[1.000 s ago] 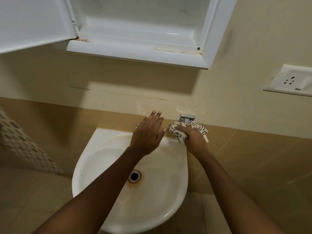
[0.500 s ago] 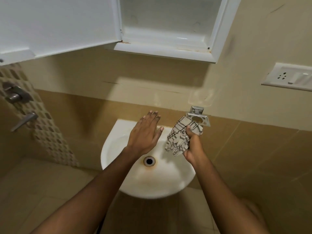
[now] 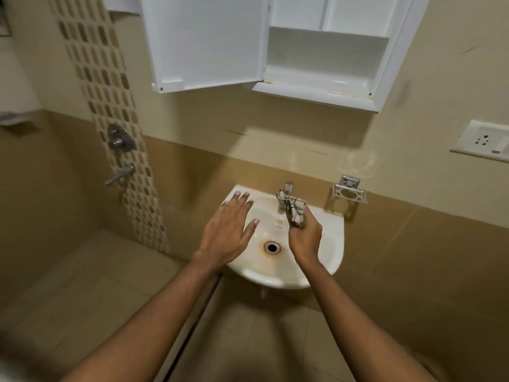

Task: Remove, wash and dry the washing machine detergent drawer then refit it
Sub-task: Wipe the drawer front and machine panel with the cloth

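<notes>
Across from the chrome wall holder (image 3: 349,190) to the tap (image 3: 286,193) goes the checked cloth (image 3: 293,210), and the view has pulled back from the wall. The right hand (image 3: 304,238) has its fingers curled round the near end of that bunched cloth. The far end is up by the tap at the far edge of the basin (image 3: 334,244), touching it or just in front, hard to call. The left hand (image 3: 228,230) is flat and spread, fingers straight, over the left side of the bowl and holding nothing.

And the detergent drawer? It's nowhere in shot, not in the basin and not in either hand, so its whereabouts I cannot tell.

The drain (image 3: 272,247) sits between the two wrists with a rust ring round it.

My read is that the cloth is being readied for drying. To do it well, bring the left hand in to take the free end and wring firmly over the bowl, because a sodden cloth only smears. Mind the open cabinet door (image 3: 203,42) overhead. There are shower fittings (image 3: 119,139) far left and a socket (image 3: 482,142) far right, so keep drips off that.
</notes>
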